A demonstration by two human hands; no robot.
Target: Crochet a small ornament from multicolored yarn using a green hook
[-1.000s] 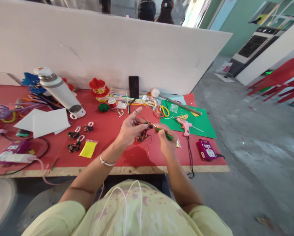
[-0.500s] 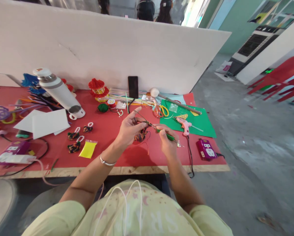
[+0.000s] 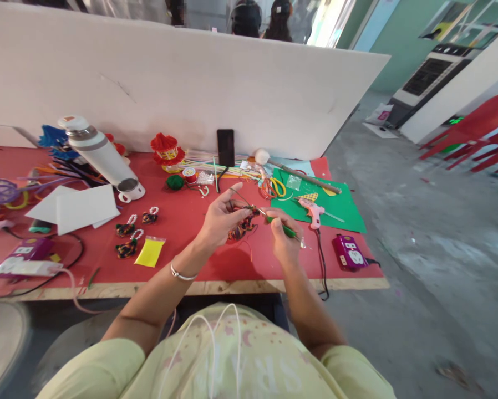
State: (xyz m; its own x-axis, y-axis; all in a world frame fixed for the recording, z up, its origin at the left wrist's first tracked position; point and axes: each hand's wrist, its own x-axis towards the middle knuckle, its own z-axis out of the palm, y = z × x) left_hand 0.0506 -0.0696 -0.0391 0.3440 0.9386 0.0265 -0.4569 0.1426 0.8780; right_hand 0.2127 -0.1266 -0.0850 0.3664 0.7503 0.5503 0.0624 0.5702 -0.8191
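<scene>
My left hand (image 3: 219, 219) pinches a small piece of dark multicoloured yarn work (image 3: 241, 226), with a dark strand running up over its raised index finger. In my right hand (image 3: 285, 238) is a green-handled crochet hook (image 3: 287, 230), its metal shaft pointing left to the edge of the yarn work. The very tip of the hook is too small to make out. Both hands are held above the red table top (image 3: 216, 263). Left of them lie several small yarn pieces (image 3: 126, 249) with white bead loops, beside a yellow packet (image 3: 150, 251).
A pink glue gun (image 3: 313, 213) rests on a green sheet (image 3: 349, 213) at the right, near yellow-handled scissors (image 3: 279, 187) and a purple power socket box (image 3: 349, 252). A white flask (image 3: 97, 152), a cup (image 3: 131, 189) and white cards (image 3: 86, 208) stand or lie left. A phone (image 3: 225, 148) leans against the white board (image 3: 191, 83).
The hook's tip has shifted slightly right, to the edge of the yarn work, and the yarn piece is turned a little. Both hands keep their grip.
</scene>
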